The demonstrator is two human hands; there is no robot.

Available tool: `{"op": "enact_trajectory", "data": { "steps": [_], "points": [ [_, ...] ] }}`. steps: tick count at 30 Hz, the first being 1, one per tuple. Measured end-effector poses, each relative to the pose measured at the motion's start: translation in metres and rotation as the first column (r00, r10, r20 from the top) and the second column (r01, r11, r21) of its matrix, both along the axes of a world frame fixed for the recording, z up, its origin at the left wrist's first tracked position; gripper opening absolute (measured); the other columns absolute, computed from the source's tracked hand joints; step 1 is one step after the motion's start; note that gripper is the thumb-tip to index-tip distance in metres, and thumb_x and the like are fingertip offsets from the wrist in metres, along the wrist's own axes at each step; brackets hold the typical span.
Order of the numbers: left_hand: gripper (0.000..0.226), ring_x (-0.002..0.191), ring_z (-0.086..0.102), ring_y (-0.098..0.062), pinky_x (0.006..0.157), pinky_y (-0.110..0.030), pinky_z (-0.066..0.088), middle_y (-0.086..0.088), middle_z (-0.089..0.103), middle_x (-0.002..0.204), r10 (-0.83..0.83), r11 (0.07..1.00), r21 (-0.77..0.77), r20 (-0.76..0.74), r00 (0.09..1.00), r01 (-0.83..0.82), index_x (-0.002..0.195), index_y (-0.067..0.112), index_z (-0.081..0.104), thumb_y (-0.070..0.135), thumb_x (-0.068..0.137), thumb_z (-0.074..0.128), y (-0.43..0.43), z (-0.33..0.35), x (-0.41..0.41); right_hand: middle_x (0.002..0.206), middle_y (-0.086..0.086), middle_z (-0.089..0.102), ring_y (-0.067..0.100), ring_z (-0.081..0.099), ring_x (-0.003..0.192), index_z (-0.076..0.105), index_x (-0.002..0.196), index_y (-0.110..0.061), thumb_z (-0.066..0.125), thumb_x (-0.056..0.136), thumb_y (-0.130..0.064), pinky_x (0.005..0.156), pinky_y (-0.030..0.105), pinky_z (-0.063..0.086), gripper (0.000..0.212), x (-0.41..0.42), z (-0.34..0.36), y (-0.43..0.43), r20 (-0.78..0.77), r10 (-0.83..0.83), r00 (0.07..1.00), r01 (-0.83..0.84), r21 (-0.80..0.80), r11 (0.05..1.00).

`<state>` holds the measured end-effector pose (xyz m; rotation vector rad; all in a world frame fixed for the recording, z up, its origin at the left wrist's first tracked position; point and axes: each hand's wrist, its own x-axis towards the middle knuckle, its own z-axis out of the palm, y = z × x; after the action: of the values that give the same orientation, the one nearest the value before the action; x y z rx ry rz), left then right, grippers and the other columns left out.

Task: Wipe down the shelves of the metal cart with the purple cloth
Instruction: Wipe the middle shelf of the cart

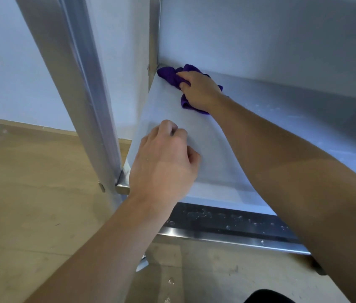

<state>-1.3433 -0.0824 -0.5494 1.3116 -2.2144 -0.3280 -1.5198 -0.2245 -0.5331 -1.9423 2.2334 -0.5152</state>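
Gripping the purple cloth (170, 77) in the right hand (199, 90), with fingers curled over the bunched-up fabric, pressing it down onto the shelf (293, 127) of the metal cart (95, 106). Sits way back in the far left corner, right up against the rear post (154, 40). Resting the left hand (164, 162) on the same shelf, nearer the front edge and apart from the cloth, clenched in a loose fist on the bright patch. Reaching in with the right forearm (293, 167) from the right side. Plenty of water drops (196, 215) along the dark front lip (249, 228), a few more on the wooden floor (30, 204) underneath
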Motion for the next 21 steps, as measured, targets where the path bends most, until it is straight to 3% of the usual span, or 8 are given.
{"op": "enact_trajectory", "data": {
  "steps": [3, 8, 11, 17, 21],
  "points": [
    [0.028, 0.099, 0.055, -0.021, 0.092, -0.034, 0.047, 0.000, 0.055, 0.112, -0.001, 1.000, 0.003, -0.019, 1.000, 0.001, 0.108, 0.012, 0.067, 0.026, 0.090, 0.051, 0.000, 0.000, 0.001, 0.115, -0.002, 0.060, 0.021, 0.055, 0.102, 0.051, 0.133, -0.029, 0.035, 0.100, -0.024, 0.077, 0.034, 0.043, 0.037, 0.006, -0.003, 0.031, 0.011, 0.048, 0.999, -0.048, 0.010, 0.999],
    [0.027, 0.101, 0.055, -0.022, 0.091, -0.037, 0.048, -0.003, 0.056, 0.110, -0.009, 1.000, -0.016, -0.030, 1.000, 0.009, 0.108, 0.010, 0.064, 0.026, 0.089, 0.053, -0.001, 0.000, 0.001, 0.129, 0.001, 0.056, 0.023, 0.049, 0.120, 0.049, 0.137, -0.026, 0.041, 0.100, -0.025, 0.097, 0.039, 0.042, 0.038, 0.020, -0.007, 0.121, -0.006, 0.097, 0.995, -0.098, -0.040, 0.994],
    [0.027, 0.099, 0.055, -0.025, 0.087, -0.039, 0.049, -0.005, 0.057, 0.108, 0.004, 1.000, -0.018, -0.028, 1.000, -0.004, 0.109, 0.009, 0.060, 0.024, 0.087, 0.054, 0.000, 0.002, 0.000, 0.131, 0.001, 0.055, 0.022, 0.047, 0.124, 0.049, 0.138, -0.027, 0.043, 0.100, -0.025, 0.100, 0.037, 0.040, 0.038, 0.028, -0.004, 0.166, -0.013, 0.067, 0.998, -0.068, -0.051, 0.996],
    [0.024, 0.097, 0.056, -0.032, 0.083, -0.044, 0.047, -0.010, 0.058, 0.108, 0.013, 0.999, -0.043, 0.061, 0.998, -0.010, 0.102, 0.007, 0.061, 0.024, 0.088, 0.052, 0.003, 0.006, -0.003, 0.124, -0.005, 0.058, 0.019, 0.051, 0.118, 0.052, 0.134, -0.031, 0.042, 0.099, -0.029, 0.093, 0.043, 0.046, 0.036, 0.033, -0.010, 0.173, -0.028, 0.014, 1.000, -0.017, -0.102, 0.995],
    [0.025, 0.102, 0.053, -0.033, 0.076, -0.040, 0.040, -0.013, 0.055, 0.113, 0.023, 0.999, -0.044, 0.123, 0.992, -0.018, 0.104, 0.004, 0.060, 0.024, 0.090, 0.050, 0.011, 0.011, -0.014, 0.127, -0.008, 0.057, 0.017, 0.049, 0.121, 0.051, 0.134, -0.033, 0.041, 0.100, -0.028, 0.092, 0.037, 0.044, 0.037, 0.028, -0.012, 0.174, -0.036, -0.032, 0.999, 0.028, -0.096, 0.995]
  ]
}}
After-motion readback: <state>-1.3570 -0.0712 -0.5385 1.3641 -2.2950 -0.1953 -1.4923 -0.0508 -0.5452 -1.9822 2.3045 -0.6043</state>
